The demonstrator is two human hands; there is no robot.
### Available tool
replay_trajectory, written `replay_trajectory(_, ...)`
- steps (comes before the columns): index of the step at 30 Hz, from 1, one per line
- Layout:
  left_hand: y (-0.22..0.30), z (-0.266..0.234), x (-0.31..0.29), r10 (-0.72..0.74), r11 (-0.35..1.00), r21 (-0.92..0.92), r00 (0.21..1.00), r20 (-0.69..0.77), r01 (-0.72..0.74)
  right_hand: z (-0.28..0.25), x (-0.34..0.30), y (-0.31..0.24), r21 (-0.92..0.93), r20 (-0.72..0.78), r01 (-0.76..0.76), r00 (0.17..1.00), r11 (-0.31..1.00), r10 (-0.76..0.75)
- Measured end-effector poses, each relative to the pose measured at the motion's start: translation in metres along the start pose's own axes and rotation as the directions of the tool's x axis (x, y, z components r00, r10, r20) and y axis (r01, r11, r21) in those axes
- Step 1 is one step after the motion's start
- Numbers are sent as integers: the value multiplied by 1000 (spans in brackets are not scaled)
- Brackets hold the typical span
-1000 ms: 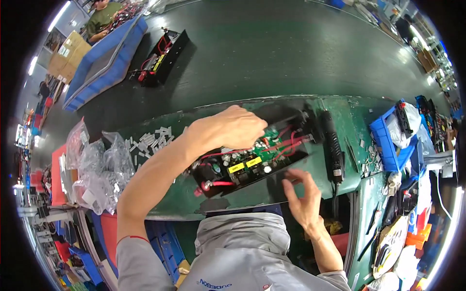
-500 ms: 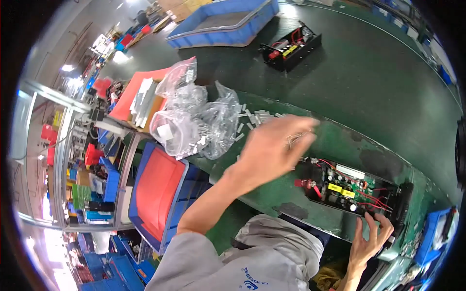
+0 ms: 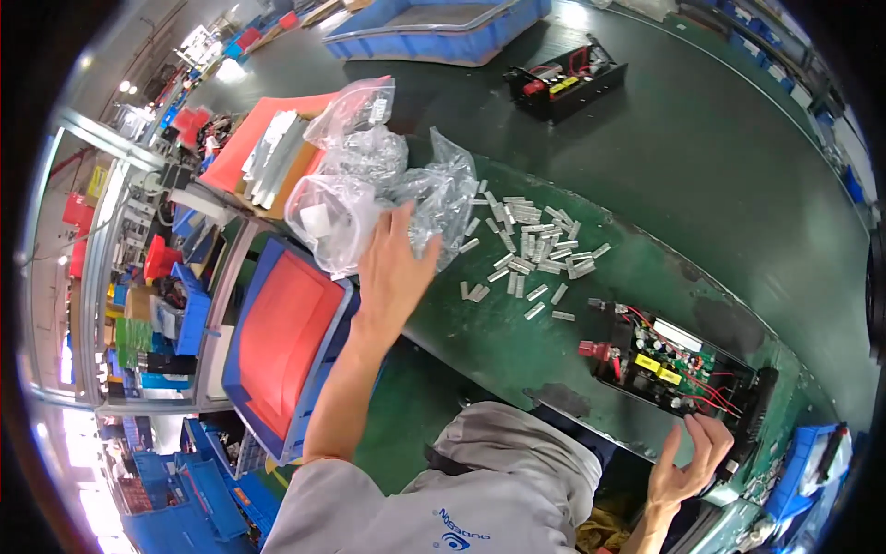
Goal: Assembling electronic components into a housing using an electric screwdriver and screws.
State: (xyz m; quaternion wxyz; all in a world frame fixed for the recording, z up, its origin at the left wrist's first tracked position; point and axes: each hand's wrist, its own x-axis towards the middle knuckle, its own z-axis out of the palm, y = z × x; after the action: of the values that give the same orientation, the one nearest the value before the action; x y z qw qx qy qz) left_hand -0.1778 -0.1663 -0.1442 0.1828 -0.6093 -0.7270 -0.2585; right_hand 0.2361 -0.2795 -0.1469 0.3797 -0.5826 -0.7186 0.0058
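Observation:
My left hand [image 3: 395, 277], fingers spread and holding nothing, reaches over the clear plastic bags [image 3: 334, 217]. To its right, several small silvery strips [image 3: 540, 242] lie loosely scattered on the green work surface. My right hand [image 3: 690, 462] is at the near edge of an uncovered black electronics case [image 3: 637, 392]. Its fingers are bent with the thumb apart, and the fingertips meet or nearly meet the case edge. Inside the case show a circuit board, yellow blocks [image 3: 657, 369] and red wires. Red terminals [image 3: 598, 350] stick out of its left end.
A second uncovered case [image 3: 565, 83] stands at the back, beside a blue tray [image 3: 434, 46]. At left, a carton [image 3: 305, 180] holds grey strips, and a blue bin [image 3: 346, 328] holds red sheets [image 3: 286, 342]. Another blue bin [image 3: 803, 475] stands at far right.
My left hand has moved left from above the scattered strips to the plastic bags, and its fingers have spread, uncovering the strips. My right hand stays by the case.

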Motion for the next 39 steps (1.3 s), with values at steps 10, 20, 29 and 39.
replay_trajectory(10,-10,-5,52,-120,585,-762,959,256,277,2,28,-29,161,120,4,992,987,-24)
replay_trajectory(20,25,-65,60,-42,384,-922,998,39,52,107,164,-117,525,391,183,816,831,-427)
replay_trajectory(29,12,-63,44,42,428,-895,987,155,122,139,212,-147,505,151,433,808,747,-570)
replay_trajectory(39,18,-19,15,130,368,-897,942,311,245,98,200,-83,475,450,547,522,689,-725)
